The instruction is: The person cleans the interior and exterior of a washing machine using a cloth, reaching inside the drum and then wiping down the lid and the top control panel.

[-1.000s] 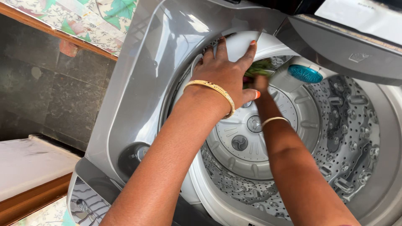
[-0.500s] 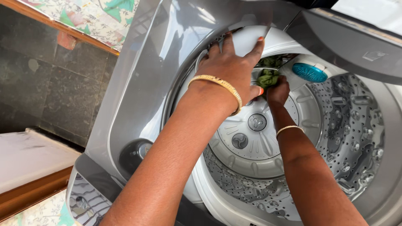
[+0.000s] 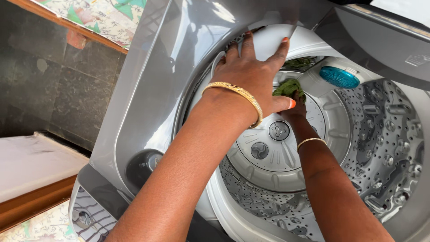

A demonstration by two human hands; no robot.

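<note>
I look down into a top-loading washing machine (image 3: 148, 89) with a grey body and a perforated steel drum (image 3: 385, 134). My left hand (image 3: 253, 74), with a gold bangle on the wrist, lies spread flat on the white inner rim (image 3: 268, 40) of the tub. My right hand (image 3: 295, 107) reaches down inside the drum, mostly hidden behind the left hand, and is closed on a small green cloth (image 3: 289, 87) near the drum wall. The white agitator plate (image 3: 277, 139) sits at the drum's bottom.
A teal round cap (image 3: 339, 76) sits on a white fitting on the drum wall. The raised grey lid (image 3: 380, 40) stands at upper right. A dark tiled floor (image 3: 53, 85) and a wooden-edged floral surface (image 3: 89, 18) lie to the left.
My right hand has pulled the green cloth a little down and away from the tub rim. My left hand has stayed pressed on the rim.
</note>
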